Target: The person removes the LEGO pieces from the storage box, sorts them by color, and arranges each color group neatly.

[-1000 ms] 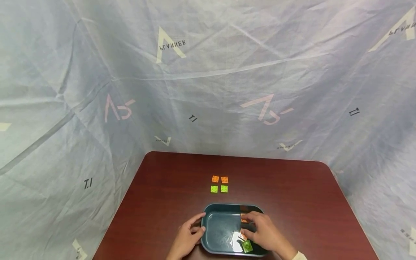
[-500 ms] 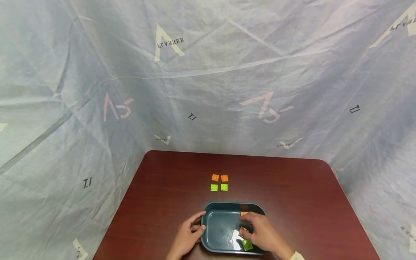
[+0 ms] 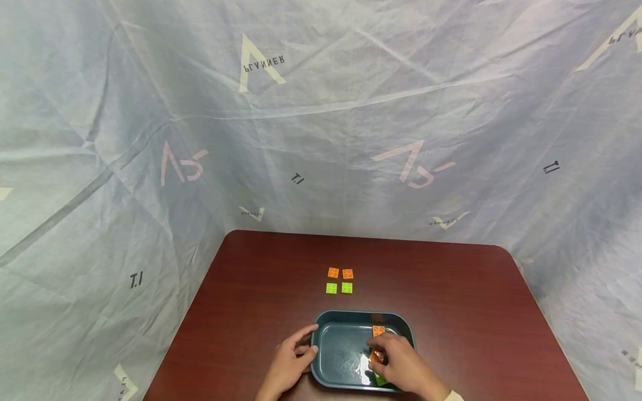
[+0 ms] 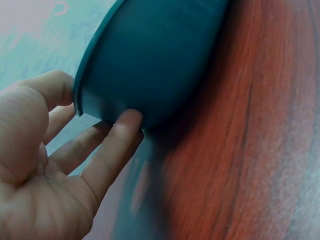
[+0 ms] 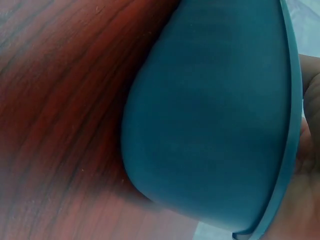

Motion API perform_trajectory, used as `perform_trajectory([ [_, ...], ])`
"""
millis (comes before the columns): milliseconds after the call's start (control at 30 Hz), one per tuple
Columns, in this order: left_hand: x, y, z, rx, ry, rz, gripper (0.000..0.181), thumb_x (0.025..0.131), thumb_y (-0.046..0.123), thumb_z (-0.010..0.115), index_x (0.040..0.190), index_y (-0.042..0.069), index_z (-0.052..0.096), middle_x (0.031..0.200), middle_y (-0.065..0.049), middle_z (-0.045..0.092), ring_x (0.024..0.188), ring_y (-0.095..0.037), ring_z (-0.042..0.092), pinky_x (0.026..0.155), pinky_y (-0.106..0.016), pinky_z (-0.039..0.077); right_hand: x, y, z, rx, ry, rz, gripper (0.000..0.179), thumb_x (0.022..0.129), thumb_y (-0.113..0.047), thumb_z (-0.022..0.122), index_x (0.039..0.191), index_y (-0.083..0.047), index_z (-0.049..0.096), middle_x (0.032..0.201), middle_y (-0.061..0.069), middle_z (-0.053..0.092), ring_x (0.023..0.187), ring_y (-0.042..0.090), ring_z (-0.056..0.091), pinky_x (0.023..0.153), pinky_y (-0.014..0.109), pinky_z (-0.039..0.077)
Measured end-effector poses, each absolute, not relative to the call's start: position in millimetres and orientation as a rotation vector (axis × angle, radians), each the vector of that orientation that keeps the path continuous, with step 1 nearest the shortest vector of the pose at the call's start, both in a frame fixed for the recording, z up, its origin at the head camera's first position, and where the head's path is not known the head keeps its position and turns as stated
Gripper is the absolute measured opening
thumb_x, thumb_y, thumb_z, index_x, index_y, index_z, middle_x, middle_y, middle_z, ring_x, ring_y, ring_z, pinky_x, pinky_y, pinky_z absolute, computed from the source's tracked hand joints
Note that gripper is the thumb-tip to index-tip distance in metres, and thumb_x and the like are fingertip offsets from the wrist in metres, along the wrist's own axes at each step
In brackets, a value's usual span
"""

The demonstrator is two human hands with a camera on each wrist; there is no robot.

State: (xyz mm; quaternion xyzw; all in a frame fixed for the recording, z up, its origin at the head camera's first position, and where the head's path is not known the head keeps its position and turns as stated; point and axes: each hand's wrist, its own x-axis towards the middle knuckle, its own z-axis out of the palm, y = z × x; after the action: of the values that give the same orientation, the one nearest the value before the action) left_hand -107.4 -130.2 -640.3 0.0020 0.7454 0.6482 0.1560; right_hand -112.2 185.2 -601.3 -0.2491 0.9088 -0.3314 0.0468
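Observation:
A dark teal rectangular tray (image 3: 341, 356) rests at the table's near side. My left hand (image 3: 291, 356) grips its left end, with the thumb and a finger at the rim in the head view and fingertips against the outer wall (image 4: 145, 65) in the left wrist view. My right hand (image 3: 401, 362) reaches over the tray's right end. Its thumb and index finger are bent round an orange building block (image 3: 377, 355). Behind that lies another orange block (image 3: 378, 331); in front, a green block (image 3: 380, 380) is partly covered by the hand. In the right wrist view the tray wall hides the fingers.
Beyond the tray, two orange blocks (image 3: 333, 273) sit on the dark red wooden table (image 3: 271, 289), with two green blocks (image 3: 331, 288) just in front of them. Grey printed sheeting (image 3: 341, 133) hangs behind and along both sides of the table.
My right hand shifts slightly toward me, showing more of the far orange block and covering more of the green one. The left hand stays at the tray's left end.

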Motion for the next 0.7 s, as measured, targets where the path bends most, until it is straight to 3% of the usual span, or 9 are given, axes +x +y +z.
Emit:
perform_trajectory([
  [700,-107.6,-131.1,-639.6,0.0,2.165,1.819,0.049,0.1,0.026,0.075,0.147,0.027,0.064,0.147,-0.022,0.063,0.104,-0.016,0.076,0.071,-0.032,0.066,-113.5,177.9,-607.5,-0.842,2.874,-0.791,0.036,0.077,-0.014,0.092,0.109,-0.01,0.077,0.092,-0.006,0.07,0.082,0.002,0.058,0.069,0.029,0.053],
])
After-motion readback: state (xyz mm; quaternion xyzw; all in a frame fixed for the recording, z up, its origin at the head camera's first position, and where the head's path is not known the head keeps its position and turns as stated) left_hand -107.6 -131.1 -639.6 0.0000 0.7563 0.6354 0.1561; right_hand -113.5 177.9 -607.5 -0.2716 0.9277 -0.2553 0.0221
